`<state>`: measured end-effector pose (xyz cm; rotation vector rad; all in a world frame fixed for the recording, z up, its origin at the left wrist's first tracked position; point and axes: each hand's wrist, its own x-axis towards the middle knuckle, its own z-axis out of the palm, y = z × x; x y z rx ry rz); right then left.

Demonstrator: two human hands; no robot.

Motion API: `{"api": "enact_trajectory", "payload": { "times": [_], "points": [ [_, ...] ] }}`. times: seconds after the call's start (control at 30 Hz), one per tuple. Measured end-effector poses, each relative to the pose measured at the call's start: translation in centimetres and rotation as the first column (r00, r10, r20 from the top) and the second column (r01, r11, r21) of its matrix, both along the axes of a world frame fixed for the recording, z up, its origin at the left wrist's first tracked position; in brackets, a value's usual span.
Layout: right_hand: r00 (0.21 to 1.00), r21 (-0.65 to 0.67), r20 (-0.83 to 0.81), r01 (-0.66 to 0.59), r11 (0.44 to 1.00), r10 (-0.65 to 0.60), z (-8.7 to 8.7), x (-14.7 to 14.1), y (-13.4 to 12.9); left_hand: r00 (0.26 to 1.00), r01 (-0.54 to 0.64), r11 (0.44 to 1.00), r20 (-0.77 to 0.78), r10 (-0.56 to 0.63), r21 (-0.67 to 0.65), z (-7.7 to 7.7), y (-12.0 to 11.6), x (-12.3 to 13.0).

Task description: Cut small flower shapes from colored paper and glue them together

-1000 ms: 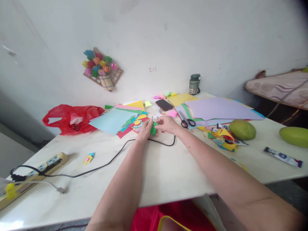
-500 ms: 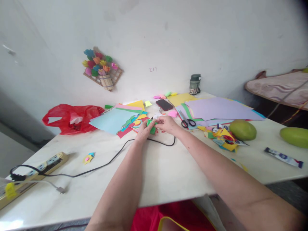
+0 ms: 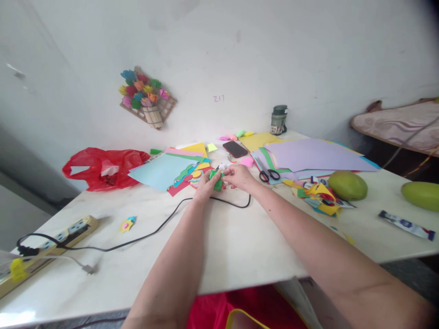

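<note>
My left hand (image 3: 205,186) is closed around a small bright green piece (image 3: 218,183), which looks like folded or crumpled paper. The fingers of my right hand (image 3: 236,175) pinch at the upper right edge of the same green piece; their tips are too small to see clearly. A white crumpled thing (image 3: 225,164) lies just behind my fingers. To the left of my hands are layered paper cutouts (image 3: 187,176) in green, blue and red. A pair of black-handled scissors (image 3: 269,175) rests to the right of my right hand, beside a pink lump (image 3: 247,161).
A black cord (image 3: 164,222) runs from the power strip (image 3: 65,240) past my wrists. Coloured sheets (image 3: 308,153), paper scraps (image 3: 320,196), green fruits (image 3: 347,185) and a tube (image 3: 407,225) are on the right. A red plastic bag (image 3: 126,162) and a phone (image 3: 235,148) lie farther back.
The whole view has shifted very slightly. Both hands stay at the green piece, with only small movement of the right fingers.
</note>
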<state>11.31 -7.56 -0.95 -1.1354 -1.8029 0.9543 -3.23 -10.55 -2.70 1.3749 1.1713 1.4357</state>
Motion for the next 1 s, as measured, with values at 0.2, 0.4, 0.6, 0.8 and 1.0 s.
{"api": "enact_trajectory", "payload": {
  "times": [0.2, 0.4, 0.6, 0.8, 1.0],
  "points": [
    [0.999, 0.08, 0.046, 0.024, 0.997, -0.027, 0.2, 0.1, 0.0, 0.994, 0.098, 0.995, 0.057, -0.097, -0.023, -1.0, 0.7, -0.5],
    [1.0, -0.023, -0.022, 0.017, 1.0, -0.017, 0.4, -0.1, -0.2, 0.99, 0.118, 0.993, 0.08, -0.117, -0.017, -1.2, 0.9, -0.6],
    [0.993, -0.039, -0.098, -0.068, 0.997, 0.064, 0.1, 0.1, 0.0, 0.994, 0.071, 0.997, 0.082, -0.069, -0.023, -0.8, 0.7, -0.5],
    [0.992, -0.046, -0.09, -0.09, 0.995, 0.085, 0.4, 0.3, -0.1, 0.999, 0.036, 0.999, 0.025, -0.036, 0.001, -0.7, 0.7, -0.6],
    [0.991, -0.018, -0.093, -0.096, 0.995, 0.094, 0.5, 0.6, -0.2, 0.997, 0.032, 0.999, 0.076, -0.031, -0.009, -1.4, 1.4, -0.9]
  ]
}}
